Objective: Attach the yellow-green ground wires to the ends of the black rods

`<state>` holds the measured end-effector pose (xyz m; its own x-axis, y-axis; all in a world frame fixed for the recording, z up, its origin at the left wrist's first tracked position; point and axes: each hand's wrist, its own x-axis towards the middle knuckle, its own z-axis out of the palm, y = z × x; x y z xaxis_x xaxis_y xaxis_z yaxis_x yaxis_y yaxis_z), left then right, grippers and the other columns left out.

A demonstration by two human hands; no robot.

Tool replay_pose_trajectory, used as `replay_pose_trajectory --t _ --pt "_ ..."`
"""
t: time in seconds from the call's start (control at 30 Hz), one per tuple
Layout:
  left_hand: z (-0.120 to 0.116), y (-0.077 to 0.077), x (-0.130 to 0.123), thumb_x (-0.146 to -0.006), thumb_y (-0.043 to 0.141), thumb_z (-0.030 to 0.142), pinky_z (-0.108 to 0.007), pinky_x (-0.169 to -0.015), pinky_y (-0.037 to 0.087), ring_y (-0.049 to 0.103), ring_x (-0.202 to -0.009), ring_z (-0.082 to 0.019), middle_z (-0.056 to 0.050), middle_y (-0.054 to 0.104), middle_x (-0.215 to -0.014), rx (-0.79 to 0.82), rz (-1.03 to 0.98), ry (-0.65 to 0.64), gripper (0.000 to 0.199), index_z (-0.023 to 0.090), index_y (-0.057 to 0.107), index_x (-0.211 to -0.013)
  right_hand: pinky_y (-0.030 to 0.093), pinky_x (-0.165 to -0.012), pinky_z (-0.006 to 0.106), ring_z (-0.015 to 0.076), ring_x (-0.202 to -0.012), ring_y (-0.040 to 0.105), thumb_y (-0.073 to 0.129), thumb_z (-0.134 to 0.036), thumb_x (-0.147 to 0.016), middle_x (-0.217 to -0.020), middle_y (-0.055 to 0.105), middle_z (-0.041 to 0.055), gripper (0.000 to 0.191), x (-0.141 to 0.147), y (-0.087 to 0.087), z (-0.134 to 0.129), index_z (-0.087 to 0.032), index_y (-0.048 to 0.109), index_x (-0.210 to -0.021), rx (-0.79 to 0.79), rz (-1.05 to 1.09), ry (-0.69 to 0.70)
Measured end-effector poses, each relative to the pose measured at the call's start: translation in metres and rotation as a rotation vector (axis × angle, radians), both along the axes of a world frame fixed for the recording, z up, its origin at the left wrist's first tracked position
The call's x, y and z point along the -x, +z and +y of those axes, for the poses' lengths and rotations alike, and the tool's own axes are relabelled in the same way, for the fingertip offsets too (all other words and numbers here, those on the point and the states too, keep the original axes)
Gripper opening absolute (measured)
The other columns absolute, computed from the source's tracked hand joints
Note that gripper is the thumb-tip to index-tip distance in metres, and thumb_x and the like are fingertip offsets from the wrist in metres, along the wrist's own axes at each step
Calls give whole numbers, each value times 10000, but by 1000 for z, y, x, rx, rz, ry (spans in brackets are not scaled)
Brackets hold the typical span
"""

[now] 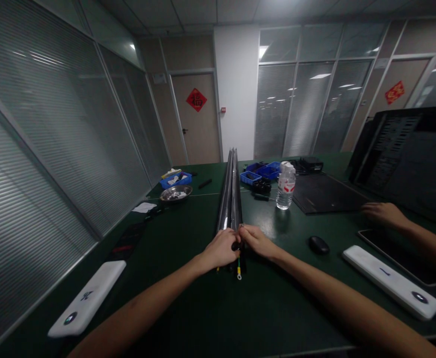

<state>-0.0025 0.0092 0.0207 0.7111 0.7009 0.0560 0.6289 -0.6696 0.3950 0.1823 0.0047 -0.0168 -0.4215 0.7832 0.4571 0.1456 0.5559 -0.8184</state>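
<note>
Two long, dark, shiny bars [225,204] lie side by side on the green table, running away from me. At their near end my left hand [221,248] is closed, its fingers bent around a small black round part [235,246]. My right hand [257,239] meets it there, thumb and fingers pinched together at the end of the right bar. What sits inside either grip is mostly hidden. Below my left fingers hangs a short yellow-green wire with a ring terminal [239,274].
Another person's hand [385,215] rests at the right. Nearby are a mouse [318,244], a white numbered case [389,281] and a water bottle [286,186]. Blue trays [250,177] stand behind. To the left are a metal bowl [175,194] and another white case [89,298].
</note>
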Motion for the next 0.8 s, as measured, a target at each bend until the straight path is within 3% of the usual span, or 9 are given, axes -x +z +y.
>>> replay_pose_trajectory --t 0.23,0.47,0.6,0.8 --pt "7 -17 2 -812 605 155 -367 -1072 388 556 -1148 -251 -94 610 -1169 -26 -19 15 199 176 639 -1008 450 -705 274 164 -744 587 460 -435 -1019 -806 632 34 357 2 -6 -12 -165 634 -861 -158 -90 -161" --pt "10 -22 3 -814 567 144 -359 -1054 401 560 -1124 -245 -94 617 -1167 -38 -19 15 282 176 642 -1084 433 -705 270 160 -734 584 475 -358 -1017 -817 638 36 282 6 -5 -18 -167 634 -885 -226 -135 -191" --pt "9 -20 3 -819 541 120 -386 -1082 370 546 -1149 -249 -89 621 -1194 -48 6 -13 293 185 653 -1081 422 -667 262 153 -694 560 508 -382 -997 -776 629 25 294 2 -3 -18 -155 656 -882 -153 -116 -182" --pt "7 -12 2 -851 536 158 -387 -1076 362 534 -1164 -247 -75 618 -1193 -17 46 -27 215 199 644 -1032 403 -574 227 127 -639 518 614 -467 -921 -750 582 4 324 -6 -8 -10 -145 644 -900 109 63 27"
